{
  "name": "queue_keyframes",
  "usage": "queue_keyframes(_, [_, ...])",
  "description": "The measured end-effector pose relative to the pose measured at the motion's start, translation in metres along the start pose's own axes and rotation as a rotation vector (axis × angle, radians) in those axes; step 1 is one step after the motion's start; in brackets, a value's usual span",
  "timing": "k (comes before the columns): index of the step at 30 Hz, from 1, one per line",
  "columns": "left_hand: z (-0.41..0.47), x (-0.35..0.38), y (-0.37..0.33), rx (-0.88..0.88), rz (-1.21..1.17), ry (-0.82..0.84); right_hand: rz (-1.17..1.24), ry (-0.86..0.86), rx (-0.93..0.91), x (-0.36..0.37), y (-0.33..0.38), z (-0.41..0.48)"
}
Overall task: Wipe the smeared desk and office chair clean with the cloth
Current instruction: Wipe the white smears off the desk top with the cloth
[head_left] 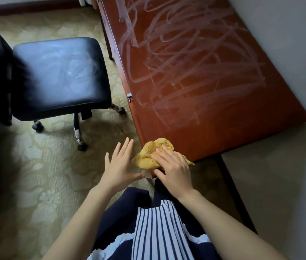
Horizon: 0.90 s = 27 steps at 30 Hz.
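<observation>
A reddish-brown wooden desk (232, 113) runs from the near corner to the far right, its top covered with whitish scribbled smears. A crumpled yellow cloth (154, 152) lies on the desk's near corner. My right hand (172, 169) presses on the cloth with fingers laid over it, the thumb curling under its near edge. Beside the desk corner my left hand (120, 164) hovers over the carpet, fingers spread and straight, holding nothing. A black office chair (60, 76) stands to the left, its seat marked with pale smears.
Patterned beige carpet (41, 175) covers the floor. The chair's chrome legs and castors (81, 145) reach toward my left hand. A grey wall (289, 53) borders the desk on the right. A small metal key or handle (129, 97) sticks out of the desk's left edge.
</observation>
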<state>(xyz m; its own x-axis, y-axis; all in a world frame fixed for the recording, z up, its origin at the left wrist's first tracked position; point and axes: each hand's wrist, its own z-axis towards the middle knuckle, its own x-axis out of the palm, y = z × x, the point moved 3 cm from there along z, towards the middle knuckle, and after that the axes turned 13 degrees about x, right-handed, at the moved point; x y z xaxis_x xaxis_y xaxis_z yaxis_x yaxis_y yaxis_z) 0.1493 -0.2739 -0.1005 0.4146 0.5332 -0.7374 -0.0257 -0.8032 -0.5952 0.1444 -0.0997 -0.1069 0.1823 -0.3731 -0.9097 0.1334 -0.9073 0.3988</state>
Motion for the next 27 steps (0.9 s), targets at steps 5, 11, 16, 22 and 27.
queue_keyframes(5, [0.006,0.004,-0.009,0.091,-0.028,0.092,-0.006,-0.051,0.095,-0.010,-0.030,-0.029])
queue_keyframes(11, [0.020,0.013,-0.021,0.147,-0.027,0.177,-0.007,-0.105,0.375,-0.044,-0.094,-0.027])
queue_keyframes(16, [0.023,0.014,-0.025,0.123,-0.019,0.181,-0.042,-0.097,0.514,-0.072,-0.125,0.020])
queue_keyframes(22, [0.023,0.005,-0.028,0.036,-0.036,0.111,-0.112,0.010,0.528,-0.073,-0.116,0.093])
queue_keyframes(27, [0.025,0.003,-0.037,-0.096,-0.047,0.000,-0.225,0.115,0.320,-0.058,-0.082,0.115])
